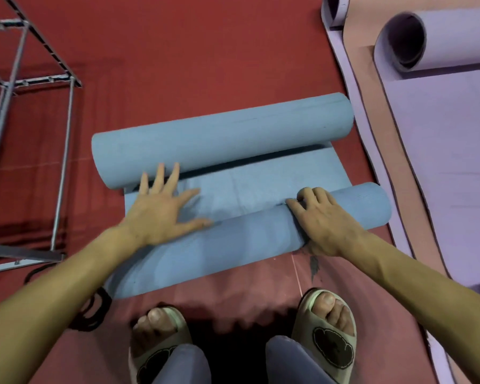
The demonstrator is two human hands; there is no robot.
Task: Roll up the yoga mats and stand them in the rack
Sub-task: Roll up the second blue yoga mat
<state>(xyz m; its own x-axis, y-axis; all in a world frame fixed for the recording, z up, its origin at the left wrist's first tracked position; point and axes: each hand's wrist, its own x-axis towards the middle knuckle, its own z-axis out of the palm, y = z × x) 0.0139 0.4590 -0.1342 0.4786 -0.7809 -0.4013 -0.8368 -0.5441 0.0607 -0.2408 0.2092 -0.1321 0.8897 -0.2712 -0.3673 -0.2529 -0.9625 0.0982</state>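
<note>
slippers (327, 336), blue mat (233, 189), metal rack (25, 79), lilac mats (441, 134) alongside

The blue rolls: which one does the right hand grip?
The near blue roll, closest to the feet. The right hand curls its fingers over it; the far blue roll lies beyond the left hand.

Narrow flat strip open between two blue rolls

Ahead of the right hand (326, 220) gripping the near roll (233, 245), flat mat lies open up to the far roll (222, 139); purple mats (441, 151) crowd its right, the metal rack (25, 106) stands far left.
</note>
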